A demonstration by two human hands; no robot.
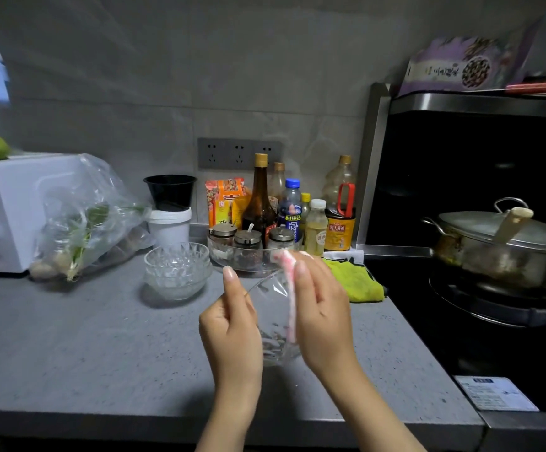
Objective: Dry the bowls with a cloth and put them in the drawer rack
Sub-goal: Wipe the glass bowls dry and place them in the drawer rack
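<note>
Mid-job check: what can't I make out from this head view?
Head view:
- drawer rack: out of frame.
- held glass bowl: sides covered by left hand and right hand; wetness unreadable through clear glass.
- pink cloth: mostly behind the right hand.
- stacked glass bowls: count unclear, clear rims overlap.
- pot: contents hidden by lid.

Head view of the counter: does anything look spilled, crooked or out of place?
Nothing looks spilled or broken. A pale utensil handle juts up past the pot lid, so the lid may not sit flush. The yellow-green cloth lies crumpled at the end of the counter, right against the black stove top.
</note>
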